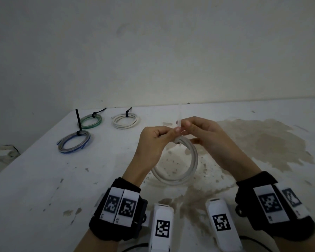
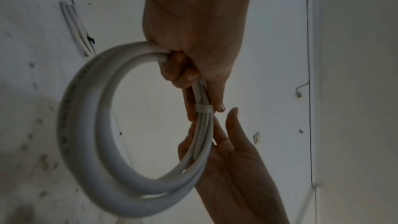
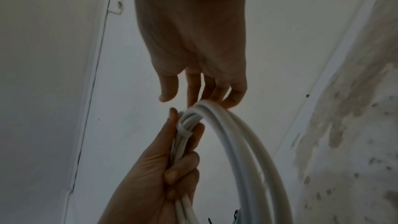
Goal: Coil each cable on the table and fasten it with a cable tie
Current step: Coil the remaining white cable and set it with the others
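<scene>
I hold a coiled white cable (image 1: 185, 166) above the middle of the table (image 1: 44, 188). My left hand (image 1: 173, 134) grips the coil at its top, fingers curled round the bunched strands (image 2: 200, 94). A translucent white cable tie (image 2: 203, 109) is looped around those strands just beyond my left fingertips. Its tail (image 1: 179, 113) sticks straight up, and my right hand (image 1: 183, 126) pinches it near the base. In the right wrist view the right fingers (image 3: 215, 93) rest against the top of the coil (image 3: 241, 151), above the tie's band (image 3: 184, 131).
Three tied coils lie at the back left: a green one (image 1: 91, 120), a white one (image 1: 125, 120) and a blue-grey one (image 1: 74, 141), each with a black tie. A wall stands behind the table. A brown stain (image 1: 273, 142) covers the right side. The table's left edge slants away.
</scene>
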